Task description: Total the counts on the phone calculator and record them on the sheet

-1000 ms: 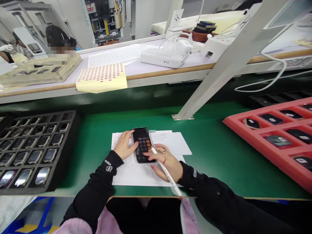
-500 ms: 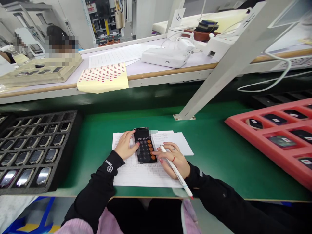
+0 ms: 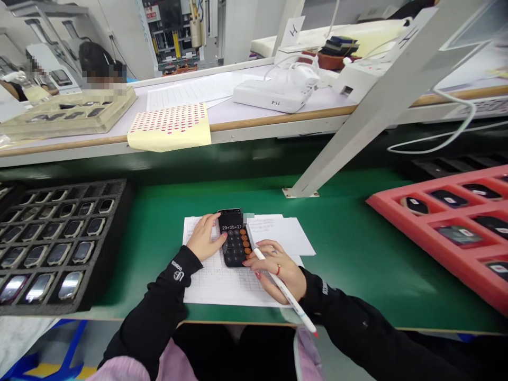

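A black phone [image 3: 234,244] with a calculator on its screen lies on printed sheets of paper [image 3: 214,291]; the display reads 29+25+27. My left hand [image 3: 204,238] grips the phone's left edge, thumb on the screen side and fingers by the top corner. Over the phone's lower right corner is my right hand [image 3: 278,272], a fingertip at the bottom of the keypad. A white pen [image 3: 289,296] with a red end is held among the right hand's fingers, slanting down toward the table's front edge. Part of the papers is hidden under the phone and both hands.
At the left stands a black foam tray [image 3: 107,254] of watch-like cases. A red foam tray [image 3: 416,235] with dark pieces lies at the right. A slanted white post [image 3: 357,121] meets the green table [image 3: 345,233]. Behind, a shelf holds a white power strip [image 3: 270,97] and a yellow sticker sheet [image 3: 170,140].
The number on the display has grown from 29+25+2 to 29+25+27. My right hand has shifted slightly left and down with the pen. My left hand stays on the phone.
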The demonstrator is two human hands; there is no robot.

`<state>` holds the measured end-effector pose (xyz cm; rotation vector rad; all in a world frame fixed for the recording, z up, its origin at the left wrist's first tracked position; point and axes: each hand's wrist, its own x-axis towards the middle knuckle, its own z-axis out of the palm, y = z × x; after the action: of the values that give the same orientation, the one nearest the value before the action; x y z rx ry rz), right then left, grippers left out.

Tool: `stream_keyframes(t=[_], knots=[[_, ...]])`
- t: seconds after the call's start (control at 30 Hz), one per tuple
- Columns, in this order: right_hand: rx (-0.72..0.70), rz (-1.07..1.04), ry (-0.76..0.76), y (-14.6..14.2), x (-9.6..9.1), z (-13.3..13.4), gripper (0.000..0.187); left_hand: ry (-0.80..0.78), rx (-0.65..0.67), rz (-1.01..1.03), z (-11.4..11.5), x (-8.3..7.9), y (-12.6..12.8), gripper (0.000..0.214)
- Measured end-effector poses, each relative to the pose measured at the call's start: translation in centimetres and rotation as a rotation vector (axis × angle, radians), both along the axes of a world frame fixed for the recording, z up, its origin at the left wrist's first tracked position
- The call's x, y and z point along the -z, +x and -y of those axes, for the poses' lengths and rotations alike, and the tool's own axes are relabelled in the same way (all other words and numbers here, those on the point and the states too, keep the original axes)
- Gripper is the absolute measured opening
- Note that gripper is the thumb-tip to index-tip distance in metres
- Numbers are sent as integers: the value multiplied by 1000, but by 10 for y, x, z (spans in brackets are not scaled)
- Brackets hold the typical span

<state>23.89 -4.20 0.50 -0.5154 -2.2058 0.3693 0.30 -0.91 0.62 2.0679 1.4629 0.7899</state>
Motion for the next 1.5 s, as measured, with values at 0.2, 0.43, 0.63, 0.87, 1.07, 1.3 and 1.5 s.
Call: stream_keyframes(t=[0.2,0.43,0.63,0.87,1.07,1.3,1.5], knots=[[75,77,-49,-3,-1,-1,36,7,-2,-6,0,0,0,50],[13,172,-69,-7,3,0,40,14,-10,-4,0,-1,0,49],[37,97,-60,-5,3,-2,36,37,-98,-13,3,1,12,51],[116,-33,-21,0,-2,-4,27,-16,-185,39,4,4,18,61],[112,-39,20,6,-3,-4,27,-25,-165,87,3,2,13,52],[127,9,24,9,2,-1,26,4,-137,98,1,5,11,47],[141,-71,-2,10,-4,-2,22,14,-125,101,0,6,10,44]])
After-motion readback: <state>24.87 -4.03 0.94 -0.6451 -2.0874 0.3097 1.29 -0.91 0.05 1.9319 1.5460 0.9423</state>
